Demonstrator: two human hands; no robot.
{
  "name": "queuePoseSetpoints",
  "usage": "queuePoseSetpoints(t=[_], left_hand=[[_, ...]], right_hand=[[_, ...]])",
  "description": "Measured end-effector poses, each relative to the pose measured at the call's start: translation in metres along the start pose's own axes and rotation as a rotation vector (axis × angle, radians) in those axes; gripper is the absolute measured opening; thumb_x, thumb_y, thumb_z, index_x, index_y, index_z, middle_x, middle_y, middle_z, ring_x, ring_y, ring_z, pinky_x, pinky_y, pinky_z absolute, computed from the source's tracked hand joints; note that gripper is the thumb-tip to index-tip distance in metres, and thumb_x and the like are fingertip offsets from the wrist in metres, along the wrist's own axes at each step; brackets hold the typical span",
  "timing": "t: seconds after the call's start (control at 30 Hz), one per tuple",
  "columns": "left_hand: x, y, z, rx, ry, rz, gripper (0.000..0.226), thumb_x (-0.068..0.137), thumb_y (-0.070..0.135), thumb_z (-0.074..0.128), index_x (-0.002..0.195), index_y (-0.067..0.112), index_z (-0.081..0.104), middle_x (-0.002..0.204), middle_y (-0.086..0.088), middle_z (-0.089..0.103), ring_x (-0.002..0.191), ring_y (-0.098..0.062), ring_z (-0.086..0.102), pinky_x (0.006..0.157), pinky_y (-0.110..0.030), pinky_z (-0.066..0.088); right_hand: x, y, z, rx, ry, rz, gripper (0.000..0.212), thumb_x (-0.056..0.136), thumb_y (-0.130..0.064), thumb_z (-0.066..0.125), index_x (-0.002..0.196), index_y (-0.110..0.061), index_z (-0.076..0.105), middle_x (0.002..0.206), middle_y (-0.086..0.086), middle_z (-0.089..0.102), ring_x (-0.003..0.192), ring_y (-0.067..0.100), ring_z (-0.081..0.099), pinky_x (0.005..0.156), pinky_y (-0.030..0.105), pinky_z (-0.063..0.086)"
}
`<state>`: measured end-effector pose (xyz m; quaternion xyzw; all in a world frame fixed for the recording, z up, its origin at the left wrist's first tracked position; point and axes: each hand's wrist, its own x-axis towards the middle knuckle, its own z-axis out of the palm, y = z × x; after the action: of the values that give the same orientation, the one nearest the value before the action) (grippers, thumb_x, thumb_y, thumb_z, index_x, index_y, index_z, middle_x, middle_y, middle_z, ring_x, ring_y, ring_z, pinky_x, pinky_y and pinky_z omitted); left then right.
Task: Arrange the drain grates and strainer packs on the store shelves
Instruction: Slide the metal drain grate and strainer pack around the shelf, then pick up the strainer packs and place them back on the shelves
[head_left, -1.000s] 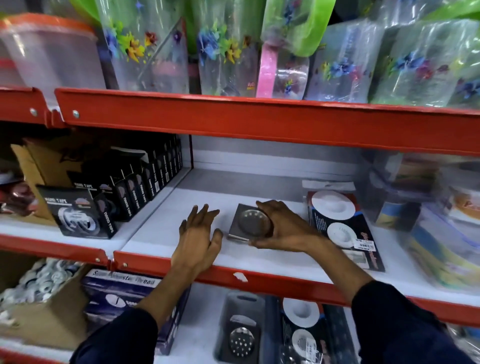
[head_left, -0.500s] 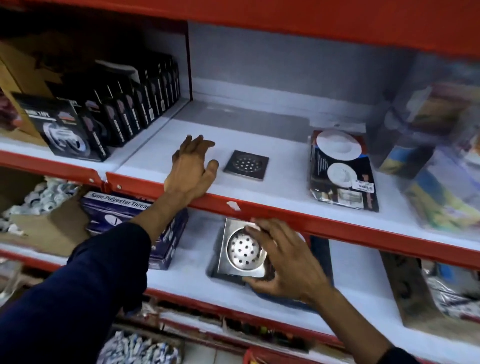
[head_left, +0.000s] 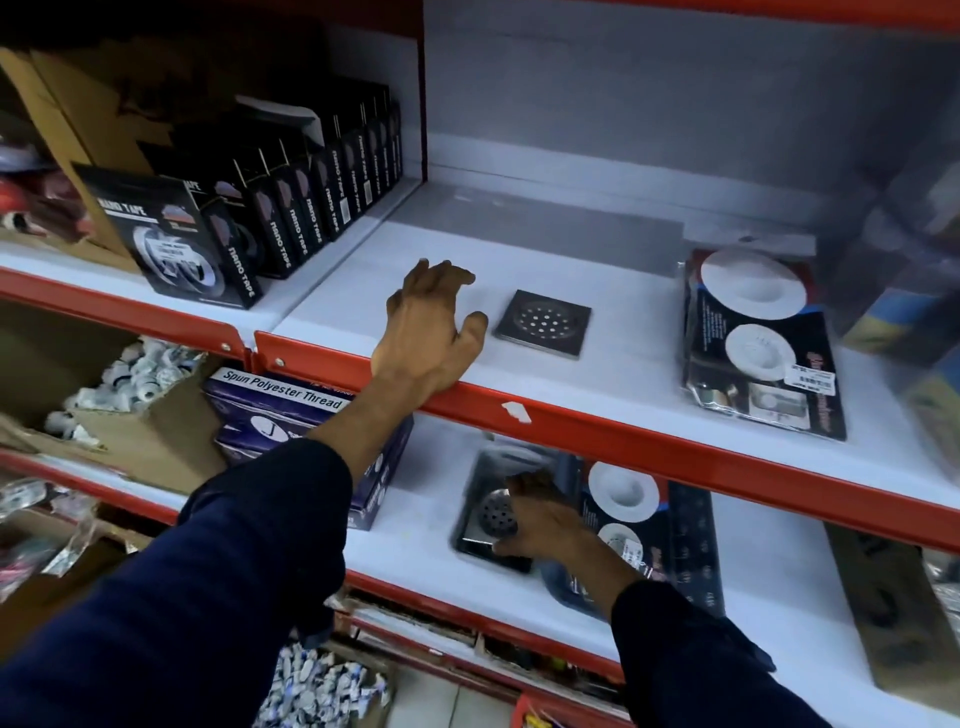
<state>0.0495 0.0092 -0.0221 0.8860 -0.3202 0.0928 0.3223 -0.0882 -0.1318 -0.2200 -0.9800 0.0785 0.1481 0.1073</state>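
Observation:
A square steel drain grate (head_left: 543, 323) lies flat on the middle shelf (head_left: 597, 436). My left hand (head_left: 431, 332) rests palm down on that shelf's front edge, just left of the grate, fingers apart and holding nothing. A strainer pack (head_left: 756, 343) with two white round strainers lies to the right on the same shelf. On the lower shelf my right hand (head_left: 540, 519) grips a second steel drain grate (head_left: 485, 512), which sits on a stack of grates. Another strainer pack (head_left: 631, 509) lies right beside it, partly under my wrist.
Black nano tape boxes (head_left: 270, 218) line the middle shelf at left. A blue thread box (head_left: 291, 410) and a cardboard box of small white parts (head_left: 124, 384) sit on the lower shelf. Blurred clear packages (head_left: 909, 280) crowd the right end. A brown carton (head_left: 893, 613) lies at lower right.
My right hand left the first grate on the middle shelf, dropped to the lower shelf and took hold of another grate. My left hand stayed on the shelf edge. The view tilted down.

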Motion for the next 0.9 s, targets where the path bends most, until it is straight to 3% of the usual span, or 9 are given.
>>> queuePoseSetpoints(t=[0.17, 0.3, 0.4, 0.47, 0.53, 0.63, 0.7, 0.77, 0.9], left_hand=[[0.001, 0.000, 0.001, -0.005, 0.008, 0.003, 0.053, 0.080, 0.033, 0.043, 0.130, 0.017, 0.048, 0.139, -0.010, 0.049, 0.145, -0.025, 0.026, 0.112, -0.051, 0.033], [0.002, 0.000, 0.001, 0.010, -0.002, 0.004, 0.053, 0.081, 0.033, 0.044, 0.132, 0.018, 0.047, 0.143, -0.009, 0.047, 0.146, -0.024, 0.024, 0.113, -0.051, 0.030], [0.002, 0.000, 0.001, 0.017, 0.001, 0.004, 0.053, 0.081, 0.033, 0.043, 0.132, 0.018, 0.047, 0.143, -0.009, 0.047, 0.146, -0.024, 0.024, 0.113, -0.051, 0.030], [0.001, 0.000, 0.001, 0.022, 0.003, 0.015, 0.053, 0.081, 0.033, 0.043, 0.132, 0.018, 0.046, 0.142, -0.009, 0.048, 0.146, -0.025, 0.024, 0.112, -0.053, 0.029], [0.002, 0.000, 0.002, 0.035, 0.001, 0.022, 0.054, 0.080, 0.034, 0.042, 0.132, 0.019, 0.046, 0.144, -0.009, 0.047, 0.147, -0.025, 0.022, 0.113, -0.054, 0.028], [0.002, 0.000, 0.002, 0.046, -0.009, 0.022, 0.056, 0.080, 0.035, 0.040, 0.134, 0.020, 0.044, 0.148, -0.009, 0.043, 0.148, -0.027, 0.020, 0.114, -0.058, 0.026], [0.002, -0.002, 0.002, 0.052, -0.015, 0.014, 0.058, 0.080, 0.036, 0.039, 0.135, 0.021, 0.043, 0.152, -0.010, 0.039, 0.149, -0.028, 0.017, 0.115, -0.060, 0.024], [0.002, -0.003, 0.003, 0.060, -0.018, 0.016, 0.060, 0.080, 0.037, 0.038, 0.138, 0.021, 0.041, 0.155, -0.012, 0.034, 0.150, -0.029, 0.014, 0.116, -0.061, 0.022], [0.000, -0.001, 0.004, 0.080, -0.033, 0.013, 0.064, 0.080, 0.039, 0.037, 0.142, 0.023, 0.037, 0.159, -0.010, 0.028, 0.151, -0.028, 0.010, 0.117, -0.061, 0.019]], right_hand=[[0.010, -0.003, 0.012, -0.013, -0.089, 0.005, 0.083, 0.072, -0.055, 0.076, 0.135, -0.009, 0.047, 0.131, 0.012, 0.056, 0.120, 0.031, 0.053, 0.103, 0.036, 0.045], [0.002, 0.000, 0.007, 0.004, -0.011, -0.029, 0.092, 0.075, -0.059, 0.073, 0.143, -0.009, 0.038, 0.142, 0.013, 0.050, 0.129, 0.033, 0.047, 0.108, 0.037, 0.039], [-0.019, -0.007, -0.012, -0.019, 0.107, -0.127, 0.080, 0.087, -0.049, 0.063, 0.151, -0.013, 0.031, 0.154, 0.009, 0.039, 0.140, 0.030, 0.039, 0.114, 0.038, 0.036], [-0.038, -0.016, -0.028, -0.023, 0.291, -0.242, 0.063, 0.093, -0.039, 0.056, 0.149, -0.018, 0.037, 0.153, 0.003, 0.044, 0.138, 0.024, 0.044, 0.109, 0.037, 0.044], [-0.059, -0.023, -0.046, -0.069, 0.600, -0.421, 0.047, 0.092, -0.030, 0.059, 0.137, -0.018, 0.051, 0.136, 0.002, 0.061, 0.122, 0.021, 0.057, 0.094, 0.037, 0.055], [-0.080, -0.029, -0.083, -0.185, 1.029, -0.627, 0.034, 0.090, -0.024, 0.061, 0.124, -0.018, 0.060, 0.119, 0.002, 0.070, 0.106, 0.021, 0.061, 0.087, 0.035, 0.049], [-0.086, -0.034, -0.121, -0.162, 1.102, -0.558, 0.038, 0.090, -0.025, 0.061, 0.128, -0.017, 0.060, 0.125, 0.004, 0.068, 0.111, 0.023, 0.059, 0.092, 0.037, 0.046], [-0.083, -0.034, -0.154, -0.110, 1.071, -0.412, 0.047, 0.091, -0.032, 0.060, 0.135, -0.017, 0.056, 0.138, 0.006, 0.059, 0.123, 0.025, 0.052, 0.103, 0.039, 0.042], [-0.054, -0.017, -0.192, -0.051, 0.819, -0.114, 0.070, 0.092, -0.050, 0.052, 0.152, -0.020, 0.032, 0.159, 0.005, 0.035, 0.145, 0.028, 0.031, 0.117, 0.043, 0.028]])
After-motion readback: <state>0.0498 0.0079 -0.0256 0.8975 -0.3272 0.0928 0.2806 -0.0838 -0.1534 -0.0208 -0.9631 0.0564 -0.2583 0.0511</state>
